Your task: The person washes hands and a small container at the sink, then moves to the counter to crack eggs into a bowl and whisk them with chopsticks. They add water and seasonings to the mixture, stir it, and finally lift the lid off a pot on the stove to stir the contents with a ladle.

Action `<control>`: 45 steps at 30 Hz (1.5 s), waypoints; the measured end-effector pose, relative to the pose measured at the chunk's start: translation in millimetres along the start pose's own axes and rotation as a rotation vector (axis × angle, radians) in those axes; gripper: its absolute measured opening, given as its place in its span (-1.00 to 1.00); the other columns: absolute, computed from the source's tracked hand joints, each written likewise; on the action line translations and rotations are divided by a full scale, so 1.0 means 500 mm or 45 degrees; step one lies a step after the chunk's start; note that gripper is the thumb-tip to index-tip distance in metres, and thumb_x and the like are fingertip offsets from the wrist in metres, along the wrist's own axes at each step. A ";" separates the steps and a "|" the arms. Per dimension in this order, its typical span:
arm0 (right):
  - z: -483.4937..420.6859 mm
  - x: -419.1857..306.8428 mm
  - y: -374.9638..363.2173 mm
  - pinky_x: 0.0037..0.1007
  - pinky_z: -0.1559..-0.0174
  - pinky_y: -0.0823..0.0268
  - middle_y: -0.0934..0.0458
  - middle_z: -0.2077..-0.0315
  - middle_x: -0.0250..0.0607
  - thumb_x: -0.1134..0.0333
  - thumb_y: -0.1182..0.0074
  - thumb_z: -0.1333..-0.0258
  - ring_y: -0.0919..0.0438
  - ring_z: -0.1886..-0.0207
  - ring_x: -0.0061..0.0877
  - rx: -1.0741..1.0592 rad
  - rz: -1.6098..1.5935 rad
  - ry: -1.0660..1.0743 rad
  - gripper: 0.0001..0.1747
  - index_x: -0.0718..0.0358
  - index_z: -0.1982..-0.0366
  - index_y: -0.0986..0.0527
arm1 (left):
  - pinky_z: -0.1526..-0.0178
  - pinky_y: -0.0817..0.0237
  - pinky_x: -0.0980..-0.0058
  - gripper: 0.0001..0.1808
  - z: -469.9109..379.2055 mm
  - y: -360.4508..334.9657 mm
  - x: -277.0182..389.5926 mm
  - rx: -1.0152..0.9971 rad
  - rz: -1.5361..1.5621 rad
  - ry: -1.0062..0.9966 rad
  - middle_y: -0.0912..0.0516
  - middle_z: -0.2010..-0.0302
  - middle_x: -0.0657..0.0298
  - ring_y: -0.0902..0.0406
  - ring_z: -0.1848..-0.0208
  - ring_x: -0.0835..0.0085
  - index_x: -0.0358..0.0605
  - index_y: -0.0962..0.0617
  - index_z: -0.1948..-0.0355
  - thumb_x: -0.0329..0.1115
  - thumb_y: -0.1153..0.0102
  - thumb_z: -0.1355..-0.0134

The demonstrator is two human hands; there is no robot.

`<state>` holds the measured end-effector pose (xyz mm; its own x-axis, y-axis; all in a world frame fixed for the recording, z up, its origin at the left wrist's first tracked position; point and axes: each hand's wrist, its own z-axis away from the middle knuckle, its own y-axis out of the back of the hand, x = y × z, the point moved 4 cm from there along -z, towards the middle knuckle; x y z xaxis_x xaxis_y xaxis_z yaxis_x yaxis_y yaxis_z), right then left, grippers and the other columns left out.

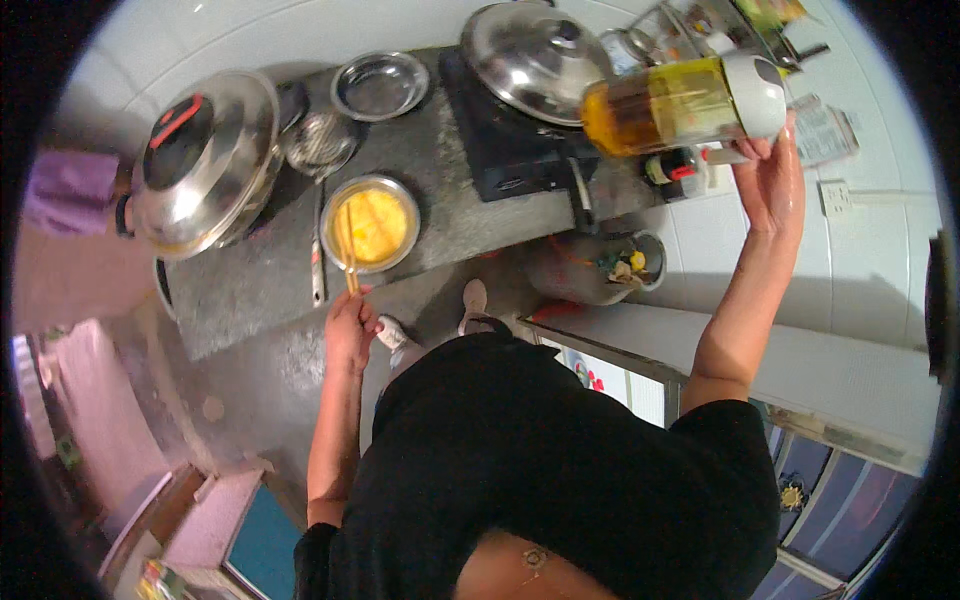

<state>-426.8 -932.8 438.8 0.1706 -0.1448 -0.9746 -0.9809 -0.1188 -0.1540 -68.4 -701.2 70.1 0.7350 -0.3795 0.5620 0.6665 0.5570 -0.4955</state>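
My left hand [350,324] grips the ends of a pair of wooden chopsticks [348,255]. Their tips rest in beaten egg [375,223] inside a round metal bowl [412,244] near the counter's front edge. Raised at the right, my right hand [772,165] holds a clear oil bottle [675,105] by its handle, near the white cap. The bottle lies tilted on its side, with yellow-brown oil inside and its base towards the lidded wok [517,56]. A metal skimmer [321,146] with a long handle lies just left of the egg bowl.
A large lidded metal pot [232,165] stands at the left of the grey counter [240,300]. An empty metal dish [380,86] sits at the back. The wok rests on a black induction cooker [495,161]. Bottles and a rack stand at the right, above a waste bin [652,259].
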 end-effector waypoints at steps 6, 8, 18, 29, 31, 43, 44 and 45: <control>0.012 0.071 0.333 -0.42 0.27 -0.26 -0.33 0.59 -0.41 0.08 -0.04 -0.28 -0.29 0.46 -0.62 0.609 0.130 0.044 -0.66 0.22 0.39 -0.42 | 0.48 -0.14 0.49 -0.80 -0.011 -0.060 -0.001 0.062 -0.020 -0.032 -0.21 0.60 0.43 -0.13 0.62 0.58 -0.20 -0.45 0.12 -0.34 0.18 -0.39; 0.007 0.155 0.431 -0.50 0.36 -0.24 -0.37 0.58 -0.40 0.07 -0.09 -0.24 -0.30 0.51 -0.63 0.773 0.277 0.029 -0.64 0.22 0.45 -0.42 | 0.48 -0.10 0.50 -0.80 -0.018 -0.072 -0.008 0.075 -0.004 -0.048 -0.19 0.61 0.44 -0.11 0.61 0.59 -0.18 -0.47 0.14 -0.31 0.16 -0.40; -0.089 0.606 0.734 -0.48 0.35 -0.25 -0.40 0.58 -0.41 -0.03 -0.12 -0.19 -0.32 0.48 -0.62 1.247 0.548 0.023 -0.53 0.27 0.49 -0.43 | 0.46 -0.10 0.51 -0.83 -0.002 -0.147 -0.013 0.195 -0.002 -0.071 -0.21 0.63 0.48 -0.13 0.62 0.60 -0.08 -0.49 0.19 -0.24 0.06 -0.36; -0.145 0.705 0.809 -0.47 0.39 -0.24 -0.47 0.51 -0.40 0.04 -0.14 -0.20 -0.37 0.46 -0.63 1.214 0.284 0.027 -0.58 0.30 0.42 -0.47 | 0.39 -0.13 0.50 -0.88 0.069 -0.150 -0.022 0.237 -0.016 -0.120 -0.20 0.58 0.44 -0.15 0.57 0.56 -0.08 -0.41 0.21 -0.30 0.13 -0.40; -0.142 0.673 0.731 -0.47 0.38 -0.27 -0.46 0.54 -0.39 0.03 -0.12 -0.21 -0.38 0.48 -0.63 1.178 0.134 -0.009 -0.57 0.32 0.37 -0.49 | 0.38 -0.14 0.51 -0.88 0.087 -0.137 -0.014 0.241 -0.023 -0.141 -0.21 0.57 0.44 -0.16 0.57 0.56 -0.07 -0.41 0.22 -0.29 0.14 -0.41; -0.132 0.576 0.722 -0.29 0.06 -0.36 -0.61 0.23 -0.02 0.20 -0.06 -0.19 -0.56 0.16 -0.24 1.137 1.469 0.139 -0.66 0.38 0.21 -0.54 | 0.44 -0.15 0.50 -0.86 0.073 -0.010 0.086 0.133 -0.421 -0.218 -0.21 0.62 0.49 -0.15 0.63 0.62 -0.04 -0.42 0.22 -0.23 0.10 -0.42; -0.131 0.522 0.651 -0.30 0.07 -0.37 -0.60 0.23 -0.05 0.27 -0.05 -0.18 -0.55 0.15 -0.25 1.067 1.485 0.324 -0.71 0.37 0.18 -0.53 | 0.44 -0.15 0.50 -0.86 0.068 -0.005 0.086 0.143 -0.429 -0.233 -0.21 0.61 0.49 -0.15 0.62 0.62 -0.04 -0.43 0.22 -0.23 0.09 -0.42; -0.132 0.481 0.596 -0.32 0.09 -0.38 -0.59 0.23 -0.08 0.35 -0.04 -0.18 -0.54 0.14 -0.26 0.990 1.506 0.503 -0.74 0.35 0.15 -0.51 | 0.43 -0.15 0.51 -0.86 0.061 -0.007 0.084 0.125 -0.393 -0.217 -0.20 0.60 0.48 -0.14 0.61 0.62 -0.04 -0.42 0.22 -0.23 0.10 -0.43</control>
<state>-671.8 -1067.7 169.3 -0.8615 -0.0480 -0.5055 -0.3451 0.7855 0.5136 -43.8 -696.5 115.6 0.4640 -0.4170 0.7816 0.8325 0.5069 -0.2237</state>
